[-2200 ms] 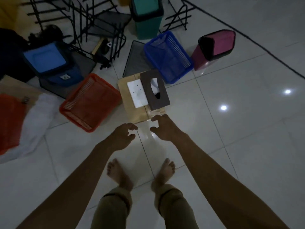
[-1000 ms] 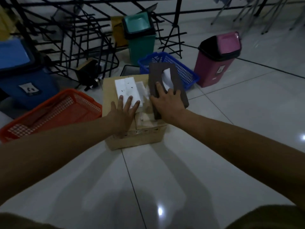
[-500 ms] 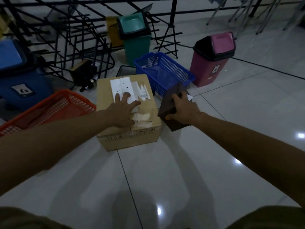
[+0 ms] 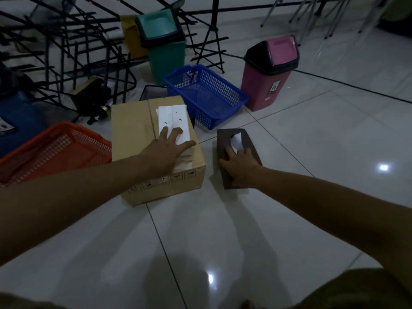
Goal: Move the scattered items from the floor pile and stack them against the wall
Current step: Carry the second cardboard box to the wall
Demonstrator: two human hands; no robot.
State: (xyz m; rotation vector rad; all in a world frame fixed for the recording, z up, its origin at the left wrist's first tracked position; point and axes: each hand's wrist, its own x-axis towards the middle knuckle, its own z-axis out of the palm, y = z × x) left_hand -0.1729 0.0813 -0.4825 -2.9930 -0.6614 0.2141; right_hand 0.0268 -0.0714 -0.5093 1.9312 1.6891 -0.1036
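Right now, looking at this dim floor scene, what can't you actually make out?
All in the head view:
- Printing on the white package atop the cardboard box: too small, and partly under the left hand.
- Near end of the brown tissue box: covered by the right hand.
- Sticker on the pink bin: too small and dim.
- Orange basket: cut off by the left edge and the forearm.

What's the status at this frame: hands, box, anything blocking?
Left hand flat on cardboard box. Right hand grips brown tissue box on floor. Blue basket close behind.
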